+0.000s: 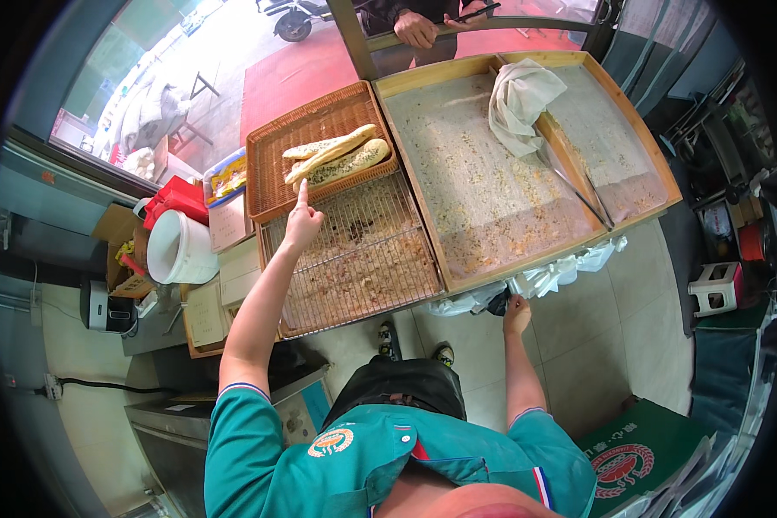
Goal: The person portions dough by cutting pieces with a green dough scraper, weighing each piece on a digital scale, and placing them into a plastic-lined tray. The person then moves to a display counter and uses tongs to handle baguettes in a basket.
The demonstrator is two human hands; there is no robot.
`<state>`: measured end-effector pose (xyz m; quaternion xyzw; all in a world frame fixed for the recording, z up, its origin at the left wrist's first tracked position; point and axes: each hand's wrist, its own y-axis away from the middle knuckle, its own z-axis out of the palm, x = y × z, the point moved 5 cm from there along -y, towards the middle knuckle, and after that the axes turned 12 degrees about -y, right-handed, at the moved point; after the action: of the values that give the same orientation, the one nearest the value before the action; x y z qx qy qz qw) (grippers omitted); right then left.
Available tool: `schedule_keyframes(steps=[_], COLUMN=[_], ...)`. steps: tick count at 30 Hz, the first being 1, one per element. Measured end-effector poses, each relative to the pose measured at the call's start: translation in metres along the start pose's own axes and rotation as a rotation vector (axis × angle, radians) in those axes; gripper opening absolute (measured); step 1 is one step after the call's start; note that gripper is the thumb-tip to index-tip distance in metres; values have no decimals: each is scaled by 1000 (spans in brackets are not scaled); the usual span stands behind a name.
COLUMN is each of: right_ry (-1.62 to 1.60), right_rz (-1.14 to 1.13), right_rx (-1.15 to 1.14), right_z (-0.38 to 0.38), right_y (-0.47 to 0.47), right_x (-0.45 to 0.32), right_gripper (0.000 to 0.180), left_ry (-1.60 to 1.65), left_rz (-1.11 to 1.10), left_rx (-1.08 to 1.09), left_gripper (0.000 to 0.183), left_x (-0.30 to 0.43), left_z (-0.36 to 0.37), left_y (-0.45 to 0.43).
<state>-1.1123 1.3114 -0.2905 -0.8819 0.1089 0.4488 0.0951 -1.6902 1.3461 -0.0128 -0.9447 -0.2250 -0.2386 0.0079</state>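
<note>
My left hand (303, 223) points with its index finger at several long seeded breads (342, 162) in a brown wicker tray (265, 149); its fingertip is at the near end of the breads, and whether it touches them I cannot tell. Under that hand lies a wire rack (362, 272) over crumbs. My right hand (518, 315) is at the white plastic bags (560, 272) hanging below the front edge of a wooden tray (472, 285), its fingertips at something black. Metal tongs (583, 197) and a crumpled pale cloth (521, 107) lie on that tray's divider.
Beyond the counter stands a person whose hands (417, 29) are at the rail, one with a phone (476, 11). A white bucket (181, 246), a red bag (176, 201) and cardboard boxes (230, 223) stand at the left. A white stool (715, 288) is at the right.
</note>
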Motion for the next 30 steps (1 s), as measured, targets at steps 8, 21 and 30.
schedule_keyframes(steps=[8, 21, 30], right_ry=[-878, -1077, -1423], right_rz=[635, 669, 880], right_rx=[116, 157, -6], right_z=[36, 24, 37], right_y=[4, 9, 13], right_x=[15, 9, 11], right_gripper=[26, 18, 15], left_ry=[5, 193, 227], left_rz=[48, 433, 437], left_rx=[147, 681, 620], left_gripper=[91, 87, 87], left_x=[34, 136, 115], left_z=[-25, -80, -72], left_y=[10, 36, 43])
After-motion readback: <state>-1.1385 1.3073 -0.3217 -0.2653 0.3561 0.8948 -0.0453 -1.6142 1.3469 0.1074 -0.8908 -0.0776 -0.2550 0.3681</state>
